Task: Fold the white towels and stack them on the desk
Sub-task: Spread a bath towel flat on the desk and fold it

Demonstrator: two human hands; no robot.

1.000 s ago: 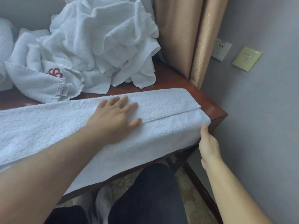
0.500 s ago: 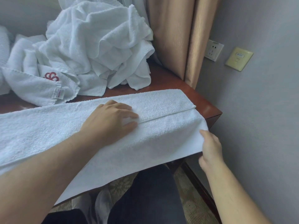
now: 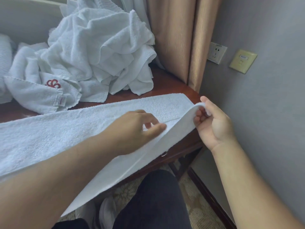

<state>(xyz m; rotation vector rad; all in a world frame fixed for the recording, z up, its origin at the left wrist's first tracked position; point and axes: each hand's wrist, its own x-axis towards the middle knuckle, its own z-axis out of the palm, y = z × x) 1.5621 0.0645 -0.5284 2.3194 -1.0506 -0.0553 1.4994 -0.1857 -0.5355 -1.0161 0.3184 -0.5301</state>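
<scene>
A long white towel [image 3: 54, 131] lies across the dark wooden desk [image 3: 166, 83], its near flap hanging over the front edge. My right hand [image 3: 212, 123] grips the towel's right end corner and holds it lifted above the desk's corner. My left hand [image 3: 138, 128] sits on the towel's middle with fingers curled, pinching the near fold line. A heap of unfolded white towels [image 3: 99, 50] is piled at the back of the desk, one with a red logo [image 3: 52, 84] and a label.
A beige curtain [image 3: 178, 38] hangs behind the desk's right end. The grey wall at the right carries a socket [image 3: 216, 52] and a yellow switch plate [image 3: 242, 61]. My dark-trousered legs [image 3: 155, 200] are under the desk's front edge.
My right hand has risen from under the hanging edge and lifted the towel's right corner. My left hand went from flat on the towel to curled, pinching the fold.
</scene>
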